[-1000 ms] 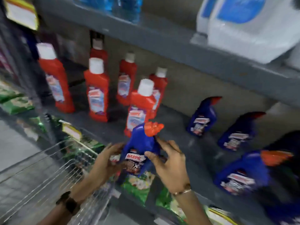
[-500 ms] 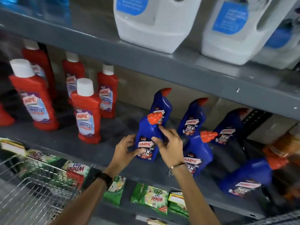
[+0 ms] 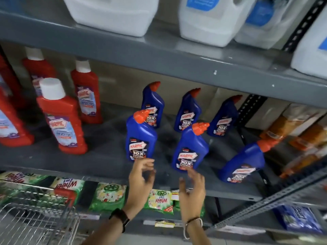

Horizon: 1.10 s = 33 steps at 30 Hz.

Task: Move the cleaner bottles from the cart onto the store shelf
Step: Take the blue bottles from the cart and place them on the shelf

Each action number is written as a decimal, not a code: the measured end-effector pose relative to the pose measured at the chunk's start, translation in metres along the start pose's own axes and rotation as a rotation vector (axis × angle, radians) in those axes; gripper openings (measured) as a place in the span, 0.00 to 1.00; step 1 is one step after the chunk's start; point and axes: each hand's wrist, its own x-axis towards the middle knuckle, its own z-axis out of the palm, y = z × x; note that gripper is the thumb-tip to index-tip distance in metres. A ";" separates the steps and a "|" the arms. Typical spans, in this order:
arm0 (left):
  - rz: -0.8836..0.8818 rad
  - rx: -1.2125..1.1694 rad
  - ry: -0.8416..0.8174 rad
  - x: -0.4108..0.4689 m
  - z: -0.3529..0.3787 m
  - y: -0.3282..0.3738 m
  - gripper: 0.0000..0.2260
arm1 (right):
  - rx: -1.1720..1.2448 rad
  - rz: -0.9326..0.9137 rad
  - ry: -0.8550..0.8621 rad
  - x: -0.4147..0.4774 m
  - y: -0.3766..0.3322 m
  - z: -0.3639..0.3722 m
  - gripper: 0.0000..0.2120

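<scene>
A blue cleaner bottle (image 3: 140, 138) with an orange cap stands upright on the grey store shelf (image 3: 106, 160), near its front edge. My left hand (image 3: 140, 181) hovers just below it, fingers apart and holding nothing. My right hand (image 3: 192, 190) is open too, just below a second blue bottle (image 3: 190, 149). A third blue bottle (image 3: 243, 161) leans at the front right. Three more blue bottles (image 3: 154, 105) stand in a row behind. The wire cart (image 3: 35, 221) shows at the bottom left; its contents are hidden.
Several red cleaner bottles (image 3: 62, 119) with white caps fill the shelf's left part. White jugs (image 3: 208, 18) sit on the upper shelf (image 3: 177, 57). Green detergent packets (image 3: 108, 197) line the shelf below. Orange packages (image 3: 300, 131) lie at the right, past a perforated upright (image 3: 249, 110).
Both hands carried the blue bottle up from the cart side, set it on the shelf, then let go and drew back toward the shelf edge. The view swung right.
</scene>
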 end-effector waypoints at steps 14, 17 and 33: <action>-0.072 0.030 -0.332 0.030 0.076 -0.003 0.23 | 0.221 0.172 -0.408 0.082 0.047 -0.031 0.21; -0.090 0.012 -0.344 0.024 0.079 -0.002 0.23 | 0.233 0.175 -0.416 0.082 0.052 -0.040 0.23; -0.105 0.028 -0.329 0.016 0.088 0.002 0.24 | 0.218 0.151 -0.455 0.081 0.065 -0.048 0.25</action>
